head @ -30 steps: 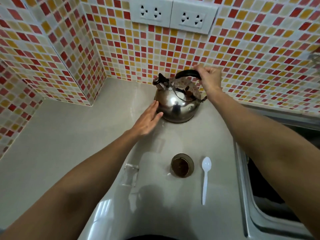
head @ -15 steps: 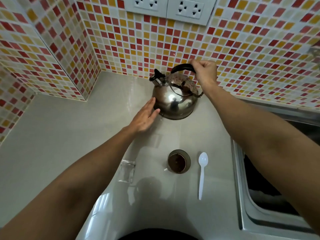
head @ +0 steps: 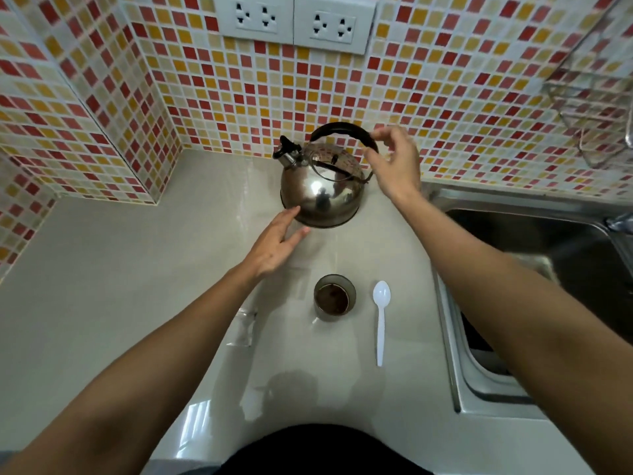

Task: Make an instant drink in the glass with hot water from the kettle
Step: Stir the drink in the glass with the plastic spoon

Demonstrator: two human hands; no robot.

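A shiny steel kettle [head: 322, 193] with a black handle and a capped spout stands on the counter against the tiled wall. My right hand [head: 394, 162] hovers at the handle's right end, fingers spread and loose around it, slightly blurred. My left hand [head: 274, 245] lies flat with its fingertips against the kettle's lower left side. Nearer to me, a small glass [head: 335, 298] holds something dark brown at its bottom. A white plastic spoon [head: 381, 320] lies just right of the glass, bowl pointing away from me.
A torn clear sachet [head: 246, 325] lies left of the glass. A steel sink [head: 534, 234] takes up the right side, with a wire rack [head: 596, 108] on the wall above it. Two wall sockets [head: 294, 18] sit above the kettle.
My right hand has loosened from its closed grip on the kettle handle and its fingers are now apart. The kettle has settled upright on the counter. My left hand stays by its base.
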